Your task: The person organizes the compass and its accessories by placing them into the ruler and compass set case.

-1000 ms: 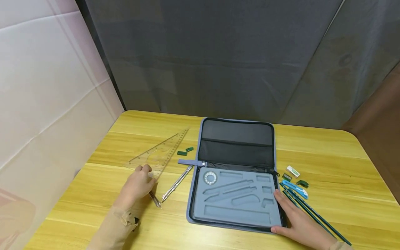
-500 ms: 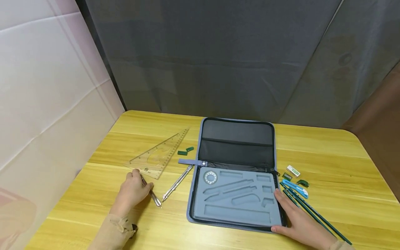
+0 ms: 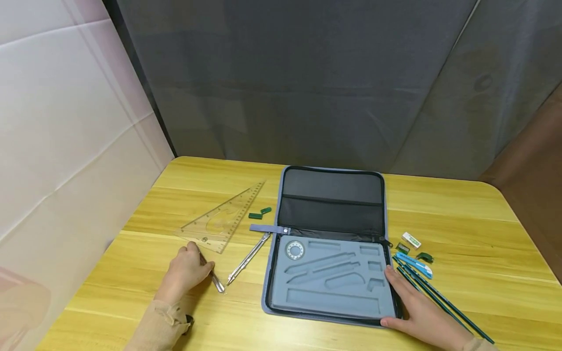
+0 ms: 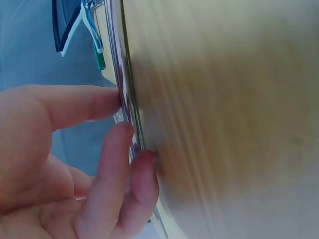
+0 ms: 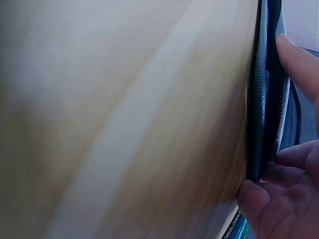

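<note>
Pinching a slim metal drawing instrument (image 3: 218,283) between the fingers of our left hand (image 3: 186,268), we have it low at the bench (image 3: 237,321), near the clear set square (image 3: 219,237) and compass (image 3: 248,259). Our right hand (image 3: 421,309) grips the open zippered case (image 3: 333,214) by its near right corner.

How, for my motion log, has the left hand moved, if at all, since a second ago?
Yes: judged against the set square, the left hand has shifted toward the person and slightly left.
</note>
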Tool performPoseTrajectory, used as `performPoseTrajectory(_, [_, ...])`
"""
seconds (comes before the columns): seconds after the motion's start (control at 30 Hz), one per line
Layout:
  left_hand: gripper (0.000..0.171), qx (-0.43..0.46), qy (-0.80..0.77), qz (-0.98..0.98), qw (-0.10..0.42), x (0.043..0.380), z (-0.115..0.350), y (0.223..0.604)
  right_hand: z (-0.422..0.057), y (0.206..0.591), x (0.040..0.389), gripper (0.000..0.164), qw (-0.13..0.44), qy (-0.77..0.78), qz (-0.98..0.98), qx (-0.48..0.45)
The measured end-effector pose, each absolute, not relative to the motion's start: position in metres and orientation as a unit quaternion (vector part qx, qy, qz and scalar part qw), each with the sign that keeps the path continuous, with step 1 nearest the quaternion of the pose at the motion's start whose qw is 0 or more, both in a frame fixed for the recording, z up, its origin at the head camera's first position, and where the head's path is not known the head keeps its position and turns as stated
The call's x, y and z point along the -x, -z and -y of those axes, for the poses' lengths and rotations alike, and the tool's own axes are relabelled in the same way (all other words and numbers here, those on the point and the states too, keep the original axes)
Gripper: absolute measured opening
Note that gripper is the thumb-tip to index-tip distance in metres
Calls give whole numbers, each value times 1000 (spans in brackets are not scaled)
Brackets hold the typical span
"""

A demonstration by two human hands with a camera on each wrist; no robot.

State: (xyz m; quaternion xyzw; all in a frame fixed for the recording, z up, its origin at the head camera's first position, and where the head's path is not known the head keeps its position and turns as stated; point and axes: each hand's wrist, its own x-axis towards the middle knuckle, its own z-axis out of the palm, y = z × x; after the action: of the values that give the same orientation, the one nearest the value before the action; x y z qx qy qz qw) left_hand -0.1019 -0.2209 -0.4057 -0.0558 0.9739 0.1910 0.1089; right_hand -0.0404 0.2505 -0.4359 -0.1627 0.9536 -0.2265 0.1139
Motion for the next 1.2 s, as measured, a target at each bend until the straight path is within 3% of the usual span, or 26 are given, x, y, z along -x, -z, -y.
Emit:
performPoseTrajectory(0.23, [39, 50, -205, -971, 112, 102, 221, 405, -250, 436, 40, 96, 111, 226, -955, 159])
performPoseTrajectory(0.6, [72, 27, -206, -971, 121, 103, 228, 404, -249, 435, 39, 96, 99, 217, -959, 155])
performPoseTrajectory(1.2, [70, 20, -224, -967, 122, 102, 230, 403, -251, 436, 41, 97, 129, 240, -950, 153])
